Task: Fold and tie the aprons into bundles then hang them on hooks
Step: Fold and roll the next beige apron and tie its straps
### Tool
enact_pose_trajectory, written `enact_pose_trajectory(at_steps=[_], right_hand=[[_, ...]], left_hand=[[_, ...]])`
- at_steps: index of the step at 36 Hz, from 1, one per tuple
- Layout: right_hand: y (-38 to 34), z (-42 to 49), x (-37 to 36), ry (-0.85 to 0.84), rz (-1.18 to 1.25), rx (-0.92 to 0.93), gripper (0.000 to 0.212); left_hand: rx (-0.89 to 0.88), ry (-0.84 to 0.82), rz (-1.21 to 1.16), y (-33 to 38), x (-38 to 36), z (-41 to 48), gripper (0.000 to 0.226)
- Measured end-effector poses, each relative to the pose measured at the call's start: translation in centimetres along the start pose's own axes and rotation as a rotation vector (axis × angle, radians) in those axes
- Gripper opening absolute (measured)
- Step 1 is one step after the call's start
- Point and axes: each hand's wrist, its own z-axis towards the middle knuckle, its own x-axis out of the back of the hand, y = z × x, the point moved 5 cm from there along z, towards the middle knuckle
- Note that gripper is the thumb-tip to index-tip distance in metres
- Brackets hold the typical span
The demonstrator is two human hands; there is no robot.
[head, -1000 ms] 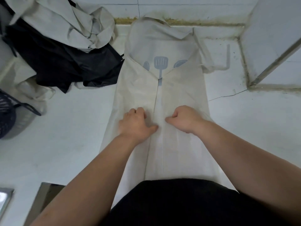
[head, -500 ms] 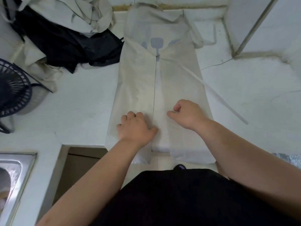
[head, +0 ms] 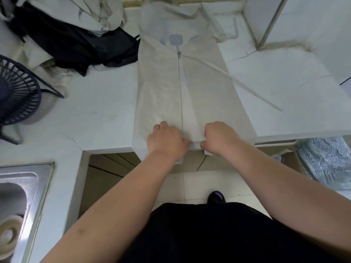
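Both hands have drawn back along the apron since a second ago, from mid-length to its near hem at the counter edge. Left hand: fingers curled, thumb tucked in at the hem, grasping the left folded panel. Right hand: clenched on the right panel's hem, cloth bunched under the knuckles. The hands sit close together, one on either side of the centre line, not touching.

The apron lies flat on the counter, its long axis running straight away from the person. The bib points to the far wall and the hem to the person, slightly overhanging the edge. Both long sides are folded inward and meet at a straight centre line, giving a long tapered strip. Cloth is cream, matt, lightly creased. A grey-blue spatula print shows at the bib. One flat strap runs diagonally off the right panel onto the counter.

Far left: heap of black and cream cloth. Left edge: dark wire-grille fan. Near left: steel sink.
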Motion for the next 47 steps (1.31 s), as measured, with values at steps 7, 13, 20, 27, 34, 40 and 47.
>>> enact_pose_trajectory(at_steps=[7,13,20,27,34,40,47], right_hand=[[0.4,-0.5,-0.3,0.005,0.095,-0.081,0.03],[0.1,-0.3,0.6,0.117,0.38,-0.002,0.027],[-1.5,-0.5,0.7,-0.003,0.494,0.143,0.022],[1.1,-0.8,-0.9,0.16,0.521,0.007,0.037],[2.6,-1.2,-1.9,0.134,0.136,-0.108,0.059],[-0.2,-1.7,-2.1,0.223,0.215,0.016,0.048],[-2.1,-1.2,-2.1,0.104,0.184,0.066,0.042]], left_hand=[[0.004,-0.022,0.01,0.1,-0.5,0.1,0.032],[-0.069,0.061,-0.373,0.5,0.6,0.1,0.019],[-0.123,-0.123,-0.278,-1.2,-0.4,0.5,0.024],[-0.134,0.263,-0.651,-3.8,0.0,-1.2,0.036],[0.545,0.431,-0.785,-8.7,-1.8,-2.9,0.04],[0.57,0.325,-1.141,-9.1,-3.7,-3.5,0.019],[0.367,0.099,-1.17,-9.3,-3.9,-3.6,0.025]])
